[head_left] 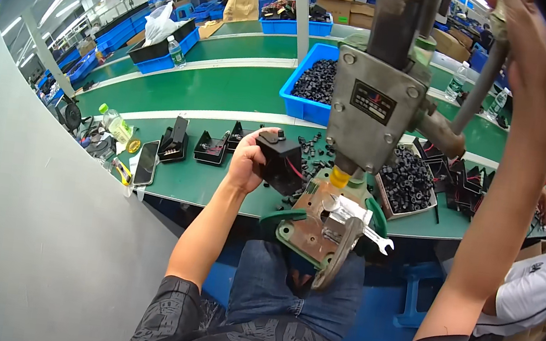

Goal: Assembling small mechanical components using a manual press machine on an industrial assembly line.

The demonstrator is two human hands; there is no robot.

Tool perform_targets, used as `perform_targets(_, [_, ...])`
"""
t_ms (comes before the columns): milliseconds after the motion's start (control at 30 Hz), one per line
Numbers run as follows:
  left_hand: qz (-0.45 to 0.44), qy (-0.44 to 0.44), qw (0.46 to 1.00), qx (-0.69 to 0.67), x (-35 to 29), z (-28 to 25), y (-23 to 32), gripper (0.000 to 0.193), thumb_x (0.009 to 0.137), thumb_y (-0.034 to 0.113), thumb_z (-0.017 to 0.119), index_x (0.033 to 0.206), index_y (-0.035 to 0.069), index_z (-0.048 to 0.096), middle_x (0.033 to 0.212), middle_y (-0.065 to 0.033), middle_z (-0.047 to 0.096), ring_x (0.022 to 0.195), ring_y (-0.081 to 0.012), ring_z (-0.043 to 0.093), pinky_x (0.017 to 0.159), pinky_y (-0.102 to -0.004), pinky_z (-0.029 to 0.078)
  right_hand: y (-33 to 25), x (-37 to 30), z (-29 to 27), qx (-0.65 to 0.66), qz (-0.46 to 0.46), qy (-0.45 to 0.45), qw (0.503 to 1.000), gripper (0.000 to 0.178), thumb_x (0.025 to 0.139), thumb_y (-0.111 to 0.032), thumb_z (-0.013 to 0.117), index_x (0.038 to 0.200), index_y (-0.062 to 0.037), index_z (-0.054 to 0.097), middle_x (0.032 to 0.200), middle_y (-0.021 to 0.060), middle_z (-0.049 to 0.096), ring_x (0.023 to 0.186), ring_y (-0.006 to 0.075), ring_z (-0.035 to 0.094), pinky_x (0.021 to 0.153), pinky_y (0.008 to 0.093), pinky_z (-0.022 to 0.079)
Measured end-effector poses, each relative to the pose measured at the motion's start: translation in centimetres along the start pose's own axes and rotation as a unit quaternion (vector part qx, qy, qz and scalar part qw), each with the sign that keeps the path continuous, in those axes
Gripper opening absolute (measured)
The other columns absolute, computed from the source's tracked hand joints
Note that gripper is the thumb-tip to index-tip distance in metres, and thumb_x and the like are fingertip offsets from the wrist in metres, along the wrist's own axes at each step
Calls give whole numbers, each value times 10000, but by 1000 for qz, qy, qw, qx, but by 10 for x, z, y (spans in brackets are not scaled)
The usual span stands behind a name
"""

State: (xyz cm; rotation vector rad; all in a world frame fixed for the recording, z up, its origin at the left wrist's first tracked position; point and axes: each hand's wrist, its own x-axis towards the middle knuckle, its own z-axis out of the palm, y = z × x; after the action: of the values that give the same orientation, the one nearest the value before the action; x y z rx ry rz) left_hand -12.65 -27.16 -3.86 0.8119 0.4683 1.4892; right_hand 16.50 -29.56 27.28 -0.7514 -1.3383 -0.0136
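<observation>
My left hand [250, 161] is closed round a black plastic box [281, 161] with a red wire inside and a small black knob on top. It holds the box up just left of a hand press [376, 105], apart from the yellow press tip [339, 177]. Up at the top right, my right hand [528, 38] grips the long metal lever [482, 80] of the press; part of the hand is cut off by the frame's edge. Beneath the tip, the press base [310, 226] carries a clamped metal fixture and an open-ended wrench [377, 239].
Loose black caps lie on the green bench beside a full carton [410, 187] of them. Similar black boxes [211, 148] stand left and right. A phone [146, 163], cutter and bottle [115, 125] are at left. A blue bin [307, 110] stands behind; a co-worker's sleeve [534, 291] is at right.
</observation>
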Motion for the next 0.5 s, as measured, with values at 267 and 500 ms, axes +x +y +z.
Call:
perform_targets(267, [-70, -40, 996, 36, 29, -19, 13, 677, 521, -69, 472, 1184, -76, 609, 1034, -122, 675, 900, -216, 684, 846, -289, 575, 6, -15, 13, -3, 5, -4, 1000, 618, 890, -300, 687, 1304, 88, 443, 956, 107, 565, 820, 186, 549, 737, 300, 484])
perform_targets(500, [-68, 194, 958, 198, 144, -152, 71, 149, 853, 115, 662, 969, 28, 697, 975, -73, 710, 899, -220, 661, 836, -347, 529, 8, -16, 16, -5, 36, 20, 999, 622, 868, -336, 692, 1266, 80, 458, 947, 119, 572, 808, 196, 559, 735, 324, 495])
